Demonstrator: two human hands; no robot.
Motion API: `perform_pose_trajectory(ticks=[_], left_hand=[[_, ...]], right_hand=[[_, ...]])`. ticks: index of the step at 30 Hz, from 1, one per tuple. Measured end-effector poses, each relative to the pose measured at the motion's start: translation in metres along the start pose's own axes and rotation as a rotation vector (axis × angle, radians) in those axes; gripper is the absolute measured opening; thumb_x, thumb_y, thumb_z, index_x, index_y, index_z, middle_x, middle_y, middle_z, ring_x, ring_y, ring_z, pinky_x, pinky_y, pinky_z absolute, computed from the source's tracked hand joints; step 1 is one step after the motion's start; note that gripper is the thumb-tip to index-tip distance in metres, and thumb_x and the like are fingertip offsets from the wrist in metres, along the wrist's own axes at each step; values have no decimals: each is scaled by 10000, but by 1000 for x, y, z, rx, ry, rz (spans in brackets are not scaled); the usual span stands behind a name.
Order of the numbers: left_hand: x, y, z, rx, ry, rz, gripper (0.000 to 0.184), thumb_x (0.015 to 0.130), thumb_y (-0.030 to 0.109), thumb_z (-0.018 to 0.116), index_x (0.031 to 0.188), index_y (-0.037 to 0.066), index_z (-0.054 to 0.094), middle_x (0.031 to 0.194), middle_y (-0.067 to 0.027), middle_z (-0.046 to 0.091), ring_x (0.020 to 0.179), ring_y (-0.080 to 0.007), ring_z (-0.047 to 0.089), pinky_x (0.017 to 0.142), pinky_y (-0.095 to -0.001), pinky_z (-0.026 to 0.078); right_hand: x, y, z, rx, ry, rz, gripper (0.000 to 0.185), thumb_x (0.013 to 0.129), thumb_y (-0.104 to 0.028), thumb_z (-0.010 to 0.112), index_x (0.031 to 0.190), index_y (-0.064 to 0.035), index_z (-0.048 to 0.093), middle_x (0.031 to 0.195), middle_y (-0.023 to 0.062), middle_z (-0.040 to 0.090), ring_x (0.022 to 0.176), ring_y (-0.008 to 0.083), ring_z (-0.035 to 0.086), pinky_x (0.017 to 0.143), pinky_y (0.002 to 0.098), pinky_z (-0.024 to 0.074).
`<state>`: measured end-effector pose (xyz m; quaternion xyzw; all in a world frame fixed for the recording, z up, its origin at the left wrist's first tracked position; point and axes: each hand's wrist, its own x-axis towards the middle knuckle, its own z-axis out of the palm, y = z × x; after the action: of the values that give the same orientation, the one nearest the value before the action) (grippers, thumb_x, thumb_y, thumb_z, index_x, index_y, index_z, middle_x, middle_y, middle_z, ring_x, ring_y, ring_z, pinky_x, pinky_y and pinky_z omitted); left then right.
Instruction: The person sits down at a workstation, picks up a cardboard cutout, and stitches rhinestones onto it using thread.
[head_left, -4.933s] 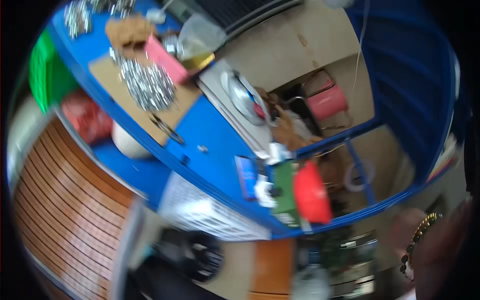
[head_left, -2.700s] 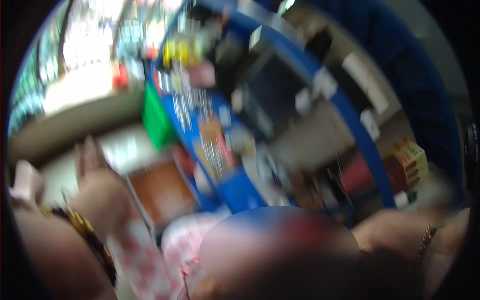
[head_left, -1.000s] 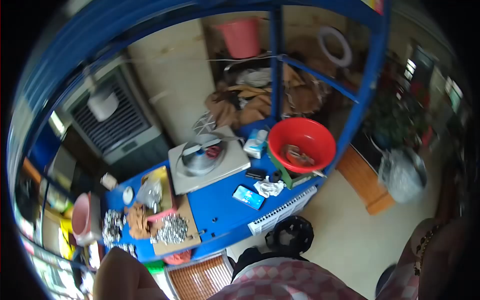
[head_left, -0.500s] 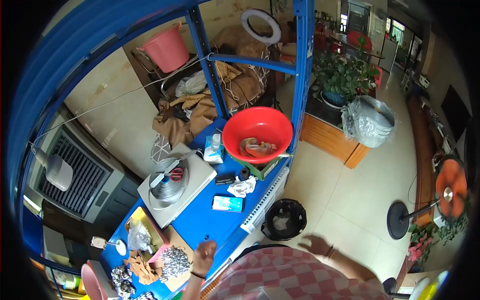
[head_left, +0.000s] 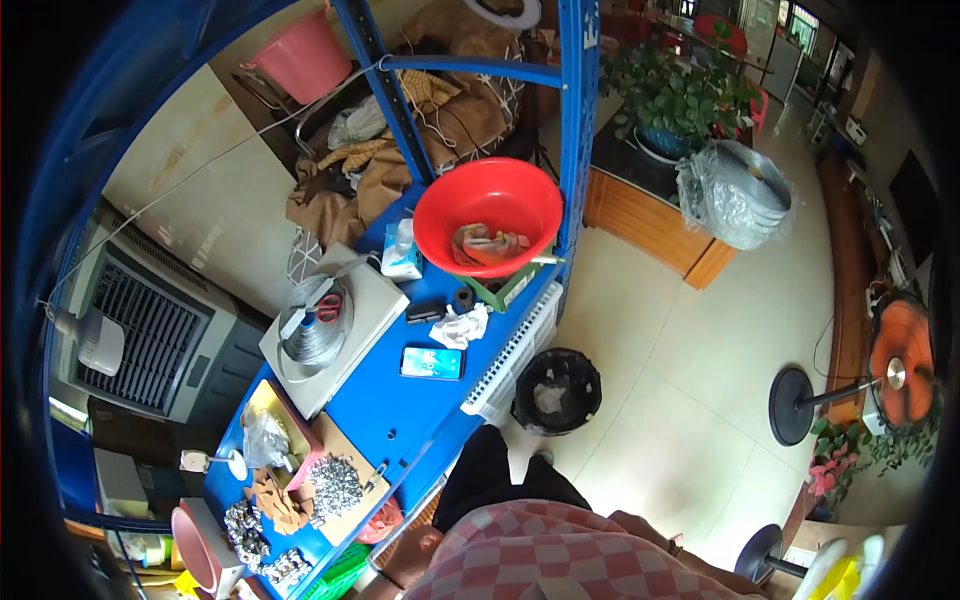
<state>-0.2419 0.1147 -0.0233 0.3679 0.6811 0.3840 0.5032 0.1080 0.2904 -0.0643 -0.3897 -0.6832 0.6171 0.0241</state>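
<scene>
The checked shirt (head_left: 560,555) is filling the near foreground and partly covering the right hand (head_left: 640,525); finger spread cannot be told. The left hand (head_left: 415,555) is hanging beside the shirt, blurred; whether its fingers are wide or narrow cannot be told. Near it, the red plastic bag (head_left: 382,522) is sitting below the edge of the blue table (head_left: 370,410), looking crumpled and shiny, with a green basket (head_left: 340,572) beside it. On the tabletop, silver pieces (head_left: 336,485) are lying heaped on cardboard (head_left: 345,440). A black bin (head_left: 526,408) is standing on the floor beside the table. Farther off, a phone (head_left: 432,363) is glowing, and a red basin (head_left: 490,190) is holding crumpled cloth (head_left: 490,245).
</scene>
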Motion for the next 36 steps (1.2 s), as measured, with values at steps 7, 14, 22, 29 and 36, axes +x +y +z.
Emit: perform_pose_trajectory(ticks=[7,14,22,29,36], left_hand=[[100,-156,-38,171,206,-188,329,844,261,536,590,61,477,488,-32,458,449,-132,462,435,-286,378],[0,-120,-24,534,-22,-240,196,875,133,456,708,49,516,599,-28,511,538,-117,492,453,-282,375],[-101,-71,-6,-857,314,-669,183,818,197,602,934,57,580,874,-5,591,820,-83,531,684,-248,436],[-172,-202,-18,-553,-207,-852,267,824,213,591,1023,35,587,942,-18,606,862,-82,548,738,-247,448],[-91,-153,-85,82,-300,-785,182,813,182,566,919,43,618,810,-17,619,747,-110,591,650,-258,487]], right_hand=[[62,65,11,347,292,422,252,845,-263,552,862,-14,584,656,45,587,631,101,534,593,280,457],[13,76,44,352,130,521,262,825,-252,599,840,10,597,698,22,578,637,101,502,567,250,421],[-31,148,60,743,-133,195,248,812,-258,593,870,-19,623,807,81,650,767,168,606,661,282,473],[-20,156,75,321,-288,152,269,815,-297,565,825,-36,628,772,79,645,716,179,605,632,296,472],[38,141,86,-160,-437,50,302,818,-337,536,781,-54,633,737,78,641,664,189,604,603,309,470]])
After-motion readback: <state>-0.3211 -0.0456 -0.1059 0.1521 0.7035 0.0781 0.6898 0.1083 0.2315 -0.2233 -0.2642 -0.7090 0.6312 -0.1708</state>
